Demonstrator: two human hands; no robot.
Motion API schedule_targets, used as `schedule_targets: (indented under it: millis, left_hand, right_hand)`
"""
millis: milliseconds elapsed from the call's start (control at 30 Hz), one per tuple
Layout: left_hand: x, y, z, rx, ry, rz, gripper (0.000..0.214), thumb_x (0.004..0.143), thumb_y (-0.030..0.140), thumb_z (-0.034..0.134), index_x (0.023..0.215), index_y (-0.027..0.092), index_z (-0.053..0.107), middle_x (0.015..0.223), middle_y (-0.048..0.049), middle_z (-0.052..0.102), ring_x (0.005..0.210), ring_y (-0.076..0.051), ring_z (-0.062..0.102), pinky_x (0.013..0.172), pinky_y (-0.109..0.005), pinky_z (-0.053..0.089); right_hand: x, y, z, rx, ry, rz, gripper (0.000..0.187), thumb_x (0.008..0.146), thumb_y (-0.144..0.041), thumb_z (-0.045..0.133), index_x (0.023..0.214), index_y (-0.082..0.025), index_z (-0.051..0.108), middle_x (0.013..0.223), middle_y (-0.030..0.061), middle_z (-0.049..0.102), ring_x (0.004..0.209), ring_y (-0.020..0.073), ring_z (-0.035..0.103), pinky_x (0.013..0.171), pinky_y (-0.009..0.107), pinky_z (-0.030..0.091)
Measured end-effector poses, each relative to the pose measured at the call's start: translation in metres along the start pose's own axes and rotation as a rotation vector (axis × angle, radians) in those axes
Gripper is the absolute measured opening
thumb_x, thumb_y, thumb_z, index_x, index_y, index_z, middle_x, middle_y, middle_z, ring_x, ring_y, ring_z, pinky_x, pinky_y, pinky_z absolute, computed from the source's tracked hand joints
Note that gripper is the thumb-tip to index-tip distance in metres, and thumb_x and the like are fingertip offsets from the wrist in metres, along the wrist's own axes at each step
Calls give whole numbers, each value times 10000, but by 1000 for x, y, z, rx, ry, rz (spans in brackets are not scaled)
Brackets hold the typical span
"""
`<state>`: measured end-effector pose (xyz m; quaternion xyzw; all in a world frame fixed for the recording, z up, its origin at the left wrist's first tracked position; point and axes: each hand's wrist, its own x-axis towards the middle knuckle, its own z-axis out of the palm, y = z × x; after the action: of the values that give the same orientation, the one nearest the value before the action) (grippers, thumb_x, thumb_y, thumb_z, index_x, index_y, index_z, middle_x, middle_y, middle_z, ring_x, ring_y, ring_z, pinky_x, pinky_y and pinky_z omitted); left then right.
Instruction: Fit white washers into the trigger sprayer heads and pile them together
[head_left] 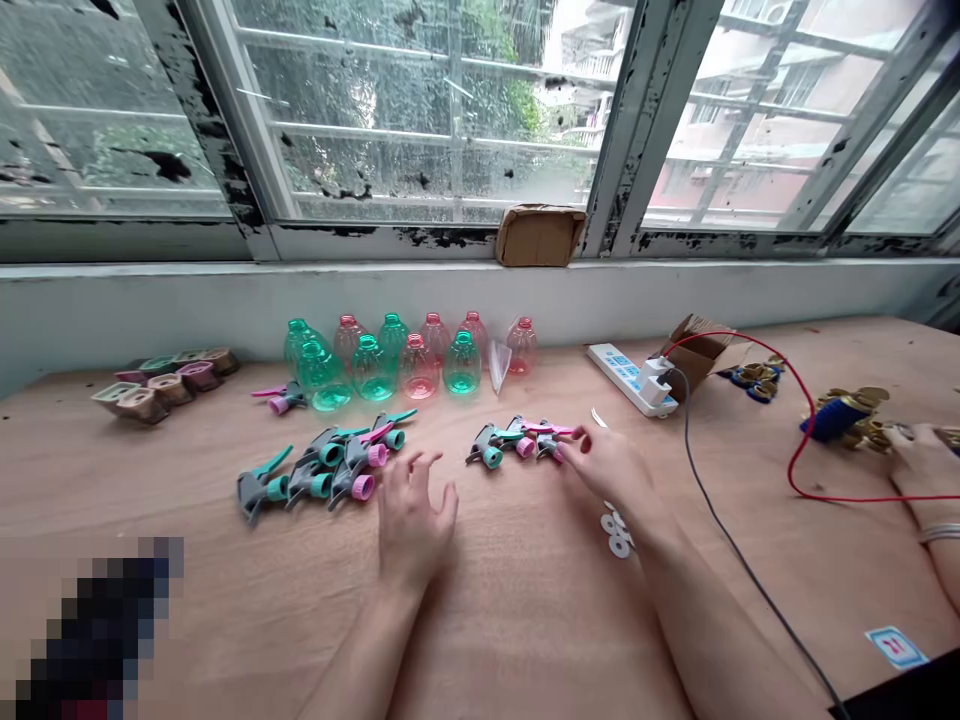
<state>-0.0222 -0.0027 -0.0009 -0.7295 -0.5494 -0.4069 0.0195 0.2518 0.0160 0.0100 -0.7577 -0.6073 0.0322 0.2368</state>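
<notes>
My right hand [611,468] pinches a grey and pink spray trigger head [550,441] at the right end of a short row. Beside it in that row lie a grey trigger head with a teal collar [487,446] and others partly overlapped. My left hand [414,515] is open, fingers spread and slightly bent over the tabletop, holding nothing. Just left of it, several grey trigger heads with teal or pink levers and collars [307,475] lie grouped together. Flat white rings [618,538] lie under my right forearm, which partly hides them.
Several clear green bottles [373,372] and pink bottles [418,372] stand by the wall. A power strip [630,378] with a grey cable and red cord, and an open carton [694,360], sit to the right. Another person's hand [919,465] is beside gold-and-blue items [836,418].
</notes>
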Motion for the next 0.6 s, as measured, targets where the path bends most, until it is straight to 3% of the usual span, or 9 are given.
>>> schedule_targets:
  millis: [100,233,400,500,600]
  left_hand:
    - [8,-8,-8,265,36,-59,411,820,222,568,1227,180,532,1325,-166,490,1246,-361,408,1013,-526,330]
    - [13,-21,-11,423,-2,-133,433,826,190,528,1259,172,537,1370,-171,495,1256,-356,404,1006,-538,318]
    - [20,-40,-14,402,-13,-99,369,878,129,425,1202,177,594,1275,-119,587,1136,-307,483,904,-412,419]
    - [25,-49,-19,382,12,-104,311,896,169,440,1148,174,623,1142,-112,659,1062,-321,496,872,-431,431]
    - [26,-45,-22,309,122,-51,270,902,216,494,1138,181,622,1144,-118,656,1080,-319,498,929,-468,410]
  right_hand:
    - [3,16,-9,-81,-181,110,431,782,-628,548,727,-220,674,699,77,688,686,237,640,519,276,343]
    - [7,26,-13,-88,-268,142,426,798,-582,543,639,-206,662,676,94,689,663,228,647,503,276,326]
    - [7,29,-18,-112,-322,164,403,772,-550,585,587,-199,653,637,85,678,589,207,630,472,273,310]
    - [6,34,-27,-115,-468,173,392,713,-536,661,526,-191,652,581,73,660,534,188,610,461,271,321]
    - [5,38,-34,-127,-586,176,319,600,-494,764,528,-196,676,583,62,667,562,195,619,458,264,340]
